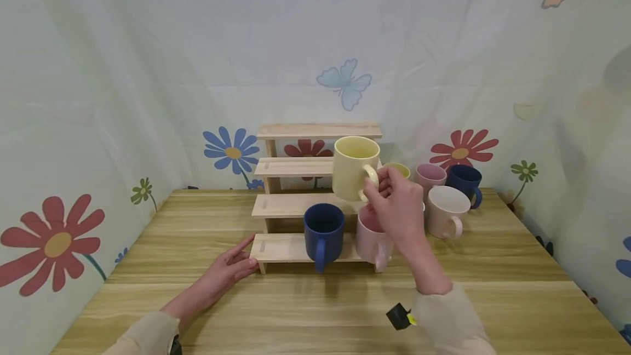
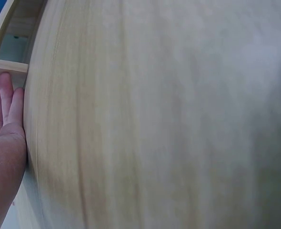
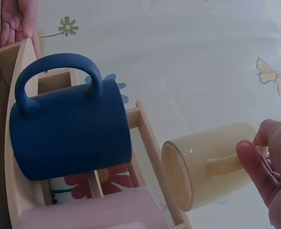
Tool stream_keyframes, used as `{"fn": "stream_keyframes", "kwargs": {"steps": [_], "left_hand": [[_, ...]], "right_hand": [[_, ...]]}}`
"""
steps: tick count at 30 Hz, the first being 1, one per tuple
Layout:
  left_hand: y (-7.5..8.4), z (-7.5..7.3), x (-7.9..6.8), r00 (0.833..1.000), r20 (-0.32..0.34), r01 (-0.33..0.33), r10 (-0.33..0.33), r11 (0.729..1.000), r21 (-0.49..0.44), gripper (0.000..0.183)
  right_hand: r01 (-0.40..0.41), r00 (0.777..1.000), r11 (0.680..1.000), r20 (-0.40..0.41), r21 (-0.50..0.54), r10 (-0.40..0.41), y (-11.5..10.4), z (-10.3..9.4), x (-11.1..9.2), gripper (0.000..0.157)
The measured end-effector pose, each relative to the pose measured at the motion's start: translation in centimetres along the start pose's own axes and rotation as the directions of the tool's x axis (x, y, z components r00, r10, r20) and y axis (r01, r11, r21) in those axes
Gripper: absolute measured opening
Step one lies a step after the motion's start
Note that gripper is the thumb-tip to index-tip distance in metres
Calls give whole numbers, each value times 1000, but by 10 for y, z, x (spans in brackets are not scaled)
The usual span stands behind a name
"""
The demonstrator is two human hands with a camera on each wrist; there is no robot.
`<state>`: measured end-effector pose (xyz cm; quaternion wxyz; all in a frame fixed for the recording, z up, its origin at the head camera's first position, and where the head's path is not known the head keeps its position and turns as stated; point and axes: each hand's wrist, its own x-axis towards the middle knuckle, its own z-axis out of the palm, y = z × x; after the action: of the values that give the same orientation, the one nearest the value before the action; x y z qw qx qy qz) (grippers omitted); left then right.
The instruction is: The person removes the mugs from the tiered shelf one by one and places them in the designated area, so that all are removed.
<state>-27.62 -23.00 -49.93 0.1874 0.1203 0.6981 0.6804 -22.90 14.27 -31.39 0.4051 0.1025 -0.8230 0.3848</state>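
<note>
My right hand (image 1: 400, 210) pinches the handle of a pale yellow mug (image 1: 349, 174), held upright in front of the upper steps of a wooden tiered shelf (image 1: 283, 248). In the right wrist view the yellow mug (image 3: 212, 162) shows its base and handle. My left hand (image 1: 224, 275) touches the left end of the lowest step, fingers extended; the left wrist view shows those fingers (image 2: 7, 98) against the shelf's side. On the lowest step stand a dark blue mug (image 1: 323, 232) and, to its right, a pink mug (image 1: 370, 240), partly hidden by my right hand.
Right of the shelf stand several more mugs: a whitish one (image 1: 446, 215), a dark blue one (image 1: 463, 179), a pink one (image 1: 430, 175) and a yellow one (image 1: 400, 170), partly hidden. A small black tag (image 1: 398, 316) hangs by the right sleeve. A flowered curtain (image 1: 222, 70) backs the wooden table (image 1: 296, 316).
</note>
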Motion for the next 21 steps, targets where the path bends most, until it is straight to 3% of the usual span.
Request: {"fn": "stream_keyframes", "kwargs": {"steps": [8, 21], "left_hand": [[-1, -1, 1, 1000, 3, 0, 0, 1000, -4, 76], [1, 1, 0, 1000, -18, 17, -18, 1000, -7, 76]], "right_hand": [[11, 999, 1000, -30, 8, -11, 8, -19, 4, 10], [118, 977, 993, -181, 15, -113, 36, -55, 1, 10]]}}
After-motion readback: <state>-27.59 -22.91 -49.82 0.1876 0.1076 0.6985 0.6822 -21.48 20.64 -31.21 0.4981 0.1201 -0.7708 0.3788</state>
